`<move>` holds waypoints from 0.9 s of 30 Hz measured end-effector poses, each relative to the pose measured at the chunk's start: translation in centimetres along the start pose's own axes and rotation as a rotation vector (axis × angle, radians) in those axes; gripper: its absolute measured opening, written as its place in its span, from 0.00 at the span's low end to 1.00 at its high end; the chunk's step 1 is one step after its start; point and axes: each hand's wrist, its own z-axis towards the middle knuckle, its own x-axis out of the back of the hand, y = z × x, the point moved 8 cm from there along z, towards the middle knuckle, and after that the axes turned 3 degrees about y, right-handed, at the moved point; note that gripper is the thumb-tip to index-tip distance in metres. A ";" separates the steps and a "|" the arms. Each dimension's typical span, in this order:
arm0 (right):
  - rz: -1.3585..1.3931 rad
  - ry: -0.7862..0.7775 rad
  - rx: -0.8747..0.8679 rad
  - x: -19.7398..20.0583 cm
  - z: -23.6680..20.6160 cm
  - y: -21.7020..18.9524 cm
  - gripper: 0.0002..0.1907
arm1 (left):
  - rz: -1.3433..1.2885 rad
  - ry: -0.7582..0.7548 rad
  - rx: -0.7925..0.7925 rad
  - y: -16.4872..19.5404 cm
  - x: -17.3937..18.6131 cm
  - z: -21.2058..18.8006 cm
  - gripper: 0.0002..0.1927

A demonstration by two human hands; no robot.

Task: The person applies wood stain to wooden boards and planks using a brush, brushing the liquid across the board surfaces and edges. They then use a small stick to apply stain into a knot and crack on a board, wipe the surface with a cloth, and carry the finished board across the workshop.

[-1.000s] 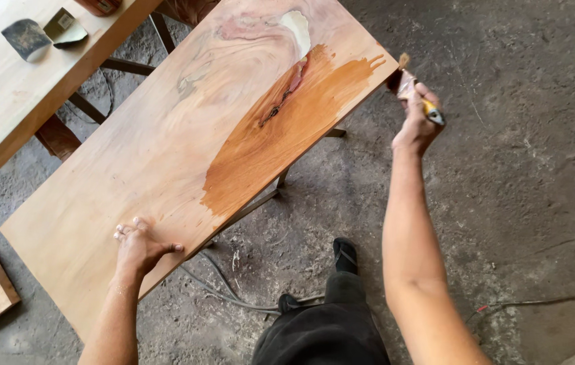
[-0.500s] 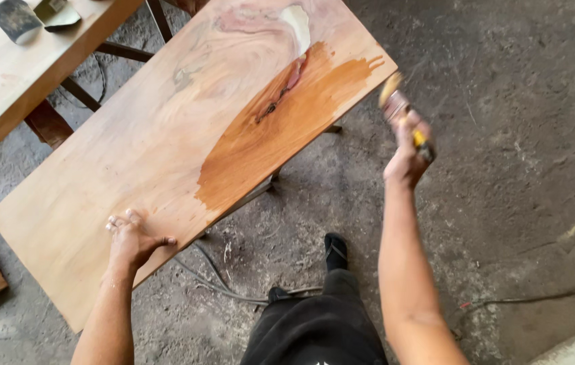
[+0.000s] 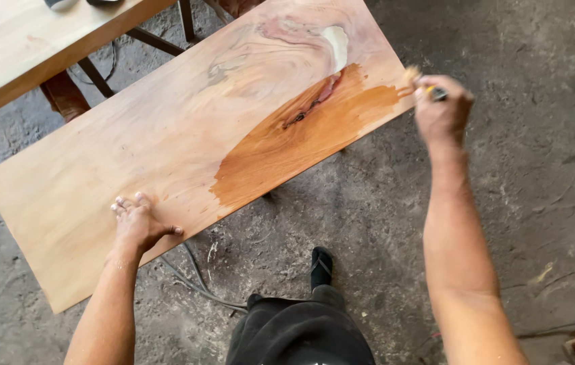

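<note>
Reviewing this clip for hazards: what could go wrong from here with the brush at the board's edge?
1. The small paintbrush in the right hand sits at the far edge of the long pale wooden board; finish could drip onto the grey concrete floor.
2. The left hand presses the bare part, close to the wet orange patch; a slip might smear it.
3. Dark cables lie near the foot; possible trip.

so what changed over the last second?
The right hand, gripping the brush, swung from out past the board's corner in to its edge, bristles now at the stained patch. The left hand stayed flat on the board; the stain looks no wider.
</note>
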 end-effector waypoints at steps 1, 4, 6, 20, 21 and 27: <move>-0.033 -0.072 0.027 -1.7 -0.6 -1.3 0.06 | 0.002 -0.007 0.004 -0.1 -0.1 0.1 0.76; -0.221 -0.054 0.205 -5.6 -7.4 -11.4 0.06 | -0.023 -0.012 0.019 -0.5 -0.4 0.4 0.75; 0.145 -0.092 0.268 -7.1 -12.4 -19.6 0.05 | -0.044 -0.046 0.038 -0.9 -1.0 0.5 0.77; -0.080 -0.099 0.326 -5.3 -6.0 -6.9 0.05 | -0.073 -0.034 0.033 -1.7 -1.5 0.4 0.78; 0.062 -0.139 0.283 -5.7 -6.9 -7.1 0.05 | -0.082 -0.027 0.028 -1.7 -1.4 0.3 0.78; 0.008 -0.044 0.017 -1.1 -0.6 -0.2 0.06 | -0.058 -0.028 0.027 -1.0 -0.5 0.0 0.78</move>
